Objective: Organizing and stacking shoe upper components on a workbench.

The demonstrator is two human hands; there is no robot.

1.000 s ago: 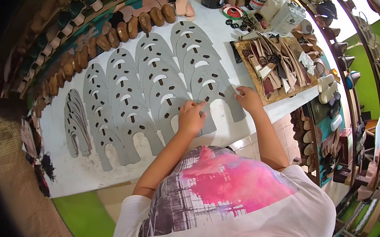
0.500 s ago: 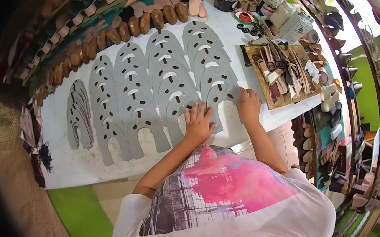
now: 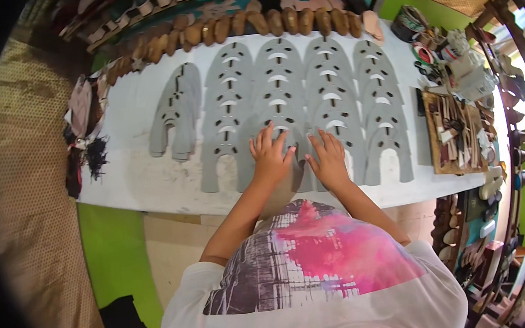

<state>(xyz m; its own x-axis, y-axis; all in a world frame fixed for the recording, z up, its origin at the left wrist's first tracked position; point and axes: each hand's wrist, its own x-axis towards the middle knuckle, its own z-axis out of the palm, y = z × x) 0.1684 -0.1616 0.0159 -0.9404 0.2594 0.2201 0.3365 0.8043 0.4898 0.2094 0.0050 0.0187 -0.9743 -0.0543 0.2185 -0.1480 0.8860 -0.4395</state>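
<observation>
Grey U-shaped pieces, like shoe uppers with dark patches, lie overlapped in several columns. My left hand (image 3: 271, 157) rests with spread fingers on the near end of the second full column (image 3: 277, 85), covering part of its nearest piece. Close by on the right, my right hand (image 3: 329, 161) lies fingers apart, where that column meets the third column (image 3: 331, 84). Neither hand grips anything. To the left stands the first column (image 3: 215, 168), and beyond it a fanned, less even pile of grey pieces (image 3: 190, 101). The rightmost column (image 3: 375, 156) is untouched by my hands.
The white table (image 3: 130, 170) carries a row of brown shoe lasts (image 3: 274, 24) along its far side. A board (image 3: 433, 132) loaded with straps and tools sits at the right, near cans and containers (image 3: 410, 22). Shoe racks (image 3: 514, 114) stand right; dark scraps (image 3: 96, 156) hang left.
The view has turned so the table sits further right. Both hands have left the right-hand columns for the middle ones, and my right hand now lies closer to my left.
</observation>
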